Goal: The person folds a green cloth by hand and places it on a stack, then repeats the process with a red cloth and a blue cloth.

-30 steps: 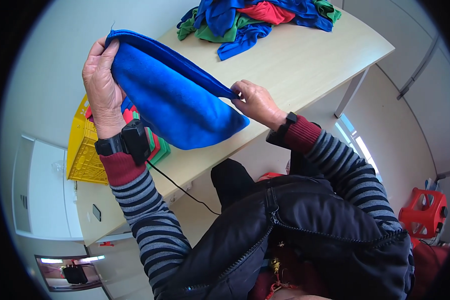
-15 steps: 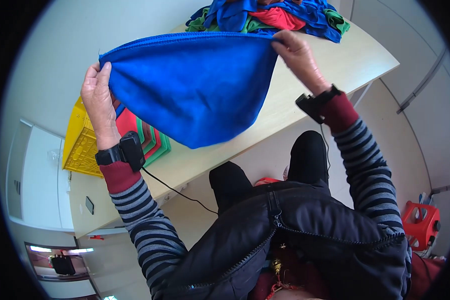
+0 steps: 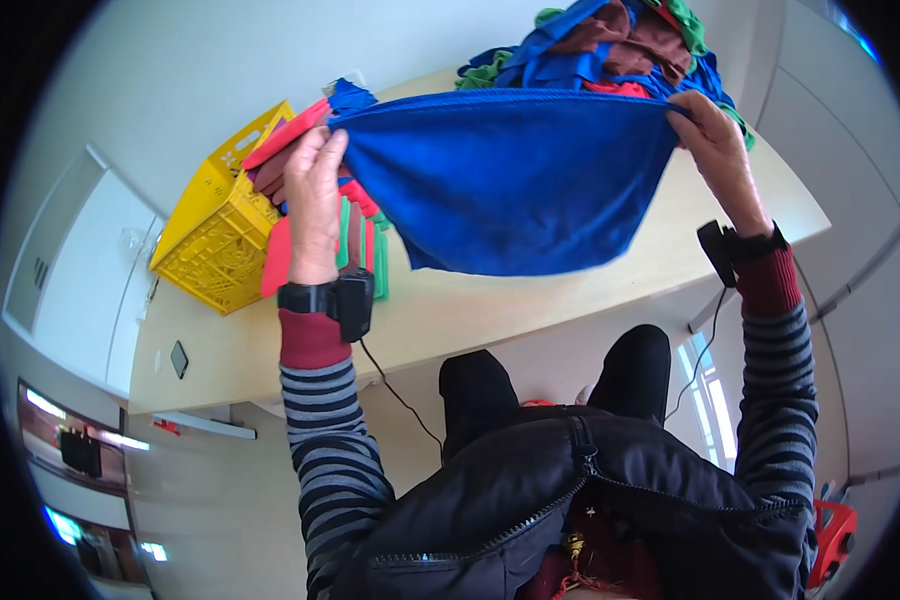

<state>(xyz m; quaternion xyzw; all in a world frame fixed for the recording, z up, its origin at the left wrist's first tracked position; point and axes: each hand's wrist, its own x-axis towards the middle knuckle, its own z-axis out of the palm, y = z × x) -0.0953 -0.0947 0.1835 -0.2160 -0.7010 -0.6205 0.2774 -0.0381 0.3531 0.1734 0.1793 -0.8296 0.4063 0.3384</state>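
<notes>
A blue cloth [image 3: 520,180] hangs stretched out above the table, its top edge pulled nearly straight. My left hand [image 3: 315,185] pinches its upper left corner, thumb in front. At the upper right corner my right hand [image 3: 715,140] grips it between thumb and fingers. The lower part of the cloth droops in soft folds, apart from the tabletop. Just beyond my left hand are folded cloths [image 3: 358,245] in red, green and brown, partly hidden by my wrist. A heap of loose blue, brown, green and red cloths [image 3: 610,50] lies behind the blue cloth.
A yellow plastic crate [image 3: 215,240] stands at the left of the pale table [image 3: 450,305], with folded cloths in it. A dark flat phone-like thing [image 3: 179,360] lies near the table's left end. A red stool [image 3: 832,540] is on the floor at right.
Both hands have shifted right in the picture with the cloth, which hangs flatter and wider at the bottom. The view has turned, showing more of the crate and heap.
</notes>
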